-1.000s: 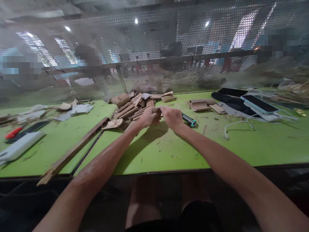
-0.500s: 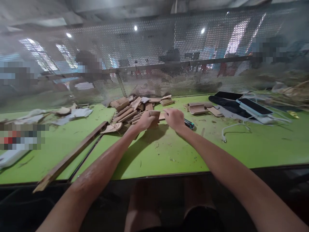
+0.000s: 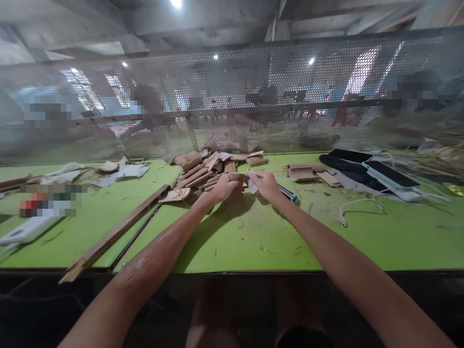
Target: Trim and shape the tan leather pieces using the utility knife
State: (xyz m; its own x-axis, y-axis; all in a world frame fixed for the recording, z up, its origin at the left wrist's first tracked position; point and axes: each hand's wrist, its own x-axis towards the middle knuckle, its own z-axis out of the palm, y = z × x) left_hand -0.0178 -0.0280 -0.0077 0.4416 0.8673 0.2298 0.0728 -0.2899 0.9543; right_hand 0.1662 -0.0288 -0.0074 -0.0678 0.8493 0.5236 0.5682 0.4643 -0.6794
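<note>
My left hand (image 3: pixel 222 188) is closed round a brown, slightly curved piece of bamboo (image 3: pixel 238 181), held upright above the table. Just to its right, my right hand (image 3: pixel 268 184) pinches a small pale grey sheet (image 3: pixel 251 182), perhaps sandpaper; its kind is hard to make out. The sheet is close to the piece's right edge, and whether they touch I cannot tell. Behind my left hand lies a heap of similar brown pieces (image 3: pixel 197 175). A dark cutter-like tool with green edging (image 3: pixel 289 194) rests beside my right wrist, partly hidden by it.
On the right are curved brown pieces (image 3: pixel 301 173), two phones (image 3: pixel 393 175), a black cloth (image 3: pixel 350 166) and a white cable (image 3: pixel 357 203). A long wooden strip (image 3: pixel 118 232) overhangs the front edge at left. A perforated metal screen (image 3: pixel 232 111) stands behind the green table (image 3: pixel 253 241).
The head view has tilted up and shifted left. The pale sheet now shows at my right fingers. My left hand keeps its hold on the bamboo piece.
</note>
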